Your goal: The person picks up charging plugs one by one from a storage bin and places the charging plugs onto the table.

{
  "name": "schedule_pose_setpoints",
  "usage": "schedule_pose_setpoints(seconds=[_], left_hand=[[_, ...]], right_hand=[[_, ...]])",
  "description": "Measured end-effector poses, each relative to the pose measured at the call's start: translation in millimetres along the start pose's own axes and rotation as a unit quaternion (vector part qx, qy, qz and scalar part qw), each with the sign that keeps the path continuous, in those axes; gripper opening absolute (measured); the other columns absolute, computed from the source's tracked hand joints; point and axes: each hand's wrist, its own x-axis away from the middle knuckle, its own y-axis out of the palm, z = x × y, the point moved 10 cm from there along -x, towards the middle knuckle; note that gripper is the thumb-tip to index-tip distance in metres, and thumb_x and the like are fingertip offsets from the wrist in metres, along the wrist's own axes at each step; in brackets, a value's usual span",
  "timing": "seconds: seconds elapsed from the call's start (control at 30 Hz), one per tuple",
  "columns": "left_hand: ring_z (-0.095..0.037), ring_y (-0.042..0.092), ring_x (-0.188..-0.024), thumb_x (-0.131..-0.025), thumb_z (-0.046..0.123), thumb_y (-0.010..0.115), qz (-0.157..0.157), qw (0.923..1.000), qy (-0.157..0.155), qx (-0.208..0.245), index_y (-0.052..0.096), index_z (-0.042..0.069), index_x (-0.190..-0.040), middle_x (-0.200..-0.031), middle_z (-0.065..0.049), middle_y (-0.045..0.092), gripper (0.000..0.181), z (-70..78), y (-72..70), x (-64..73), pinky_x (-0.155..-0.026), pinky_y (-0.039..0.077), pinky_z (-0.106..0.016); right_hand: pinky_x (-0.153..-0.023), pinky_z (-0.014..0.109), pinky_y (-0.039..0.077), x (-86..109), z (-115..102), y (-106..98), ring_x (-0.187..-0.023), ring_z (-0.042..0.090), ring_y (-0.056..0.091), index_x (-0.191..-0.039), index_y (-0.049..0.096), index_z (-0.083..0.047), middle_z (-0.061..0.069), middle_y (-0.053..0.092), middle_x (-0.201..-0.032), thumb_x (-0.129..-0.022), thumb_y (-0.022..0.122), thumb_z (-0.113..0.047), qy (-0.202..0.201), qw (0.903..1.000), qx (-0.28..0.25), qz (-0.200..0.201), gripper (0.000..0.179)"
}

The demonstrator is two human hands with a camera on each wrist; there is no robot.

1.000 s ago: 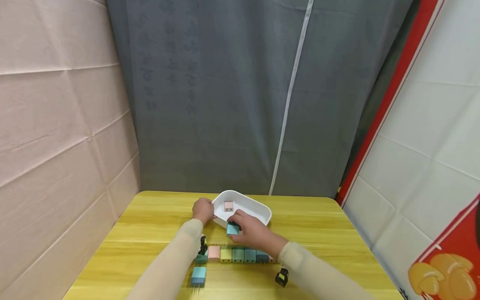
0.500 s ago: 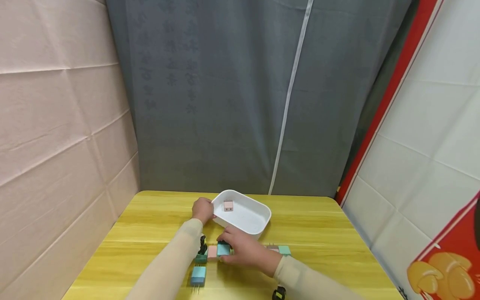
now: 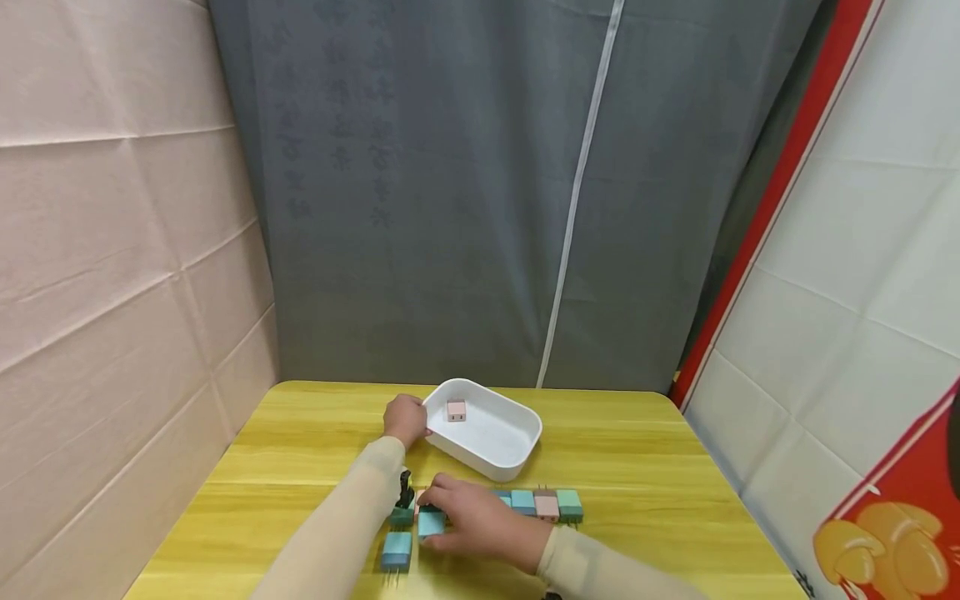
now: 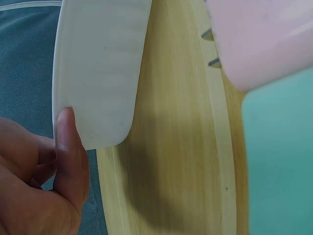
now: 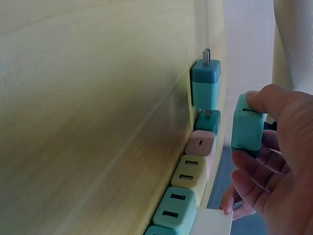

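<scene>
My left hand (image 3: 405, 419) pinches the left end of a white plastic tray (image 3: 498, 425); in the left wrist view the thumb (image 4: 68, 152) lies against its outer wall. One pink USB charger (image 3: 456, 410) sits inside the tray. My right hand (image 3: 480, 521) holds a light-blue USB charger (image 3: 431, 523) between thumb and fingers, above the left part of a row of chargers. The right wrist view shows this held charger (image 5: 247, 125) raised off the table, a slot on its face. Part of the row is hidden behind my right hand.
The row includes a yellow charger (image 5: 190, 176), a pink charger (image 3: 546, 505) and a green charger (image 3: 569, 505) at its right end. A two-tone blue charger (image 3: 396, 550) with upward or outward prongs lies nearer me. A grey curtain (image 3: 450, 208) hangs behind the yellow wooden table (image 3: 637, 467).
My right hand has carried the light-blue charger from over the tray's near edge towards me and left, over the row. The left hand and tray stay put.
</scene>
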Motion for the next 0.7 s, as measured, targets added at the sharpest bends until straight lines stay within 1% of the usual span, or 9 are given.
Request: schedule_pose_setpoints(seconds=[0.17, 0.37, 0.5, 0.7], left_hand=[[-0.018, 0.069, -0.059, -0.104, 0.001, 0.055, 0.003, 1.0, 0.004, -0.003, 0.077, -0.012, -0.124, -0.11, -0.028, 0.077, 0.032, 3.3, -1.0, 3.0, -0.049, 0.058, -0.021], [-0.017, 0.069, -0.06, -0.105, 0.0, 0.054, 0.005, 1.0, 0.002, -0.002, 0.077, -0.011, -0.125, -0.11, -0.028, 0.077, 0.032, 6.7, -2.8, 6.1, -0.05, 0.058, -0.021], [-0.019, 0.07, -0.061, -0.105, 0.0, 0.055, 0.007, 1.0, 0.0, 0.003, 0.076, -0.012, -0.125, -0.112, -0.028, 0.076, 0.032, 6.3, -2.9, 5.1, -0.05, 0.059, -0.022], [-0.017, 0.069, -0.06, -0.104, 0.001, 0.054, 0.01, 0.9999, -0.002, -0.004, 0.077, -0.01, -0.125, -0.11, -0.027, 0.077, 0.033, 2.0, -1.1, 0.3, -0.049, 0.057, -0.02]], right_hand=[[-0.076, 0.007, 0.045, -1.8, -2.3, 5.3, -0.086, -0.003, 0.051, -0.132, 0.072, -0.019, -0.012, 0.059, -0.113, -0.097, 0.087, -0.039, -0.002, 1.0, 0.007, -0.003, 0.043], [-0.074, 0.009, 0.045, -2.9, 0.9, 11.3, -0.083, -0.002, 0.051, -0.132, 0.071, -0.02, -0.013, 0.057, -0.112, -0.098, 0.085, -0.041, 0.011, 0.9998, -0.004, -0.018, 0.042], [-0.074, 0.009, 0.045, -3.4, 0.2, 13.3, -0.082, -0.002, 0.05, -0.132, 0.071, -0.021, -0.012, 0.057, -0.112, -0.099, 0.085, -0.041, 0.011, 0.9997, -0.002, -0.023, 0.041], [-0.07, 0.009, 0.044, -2.6, 0.2, 15.9, -0.08, -0.003, 0.049, -0.133, 0.072, -0.019, -0.012, 0.057, -0.111, -0.1, 0.085, -0.042, 0.023, 0.9991, -0.012, -0.034, 0.042]])
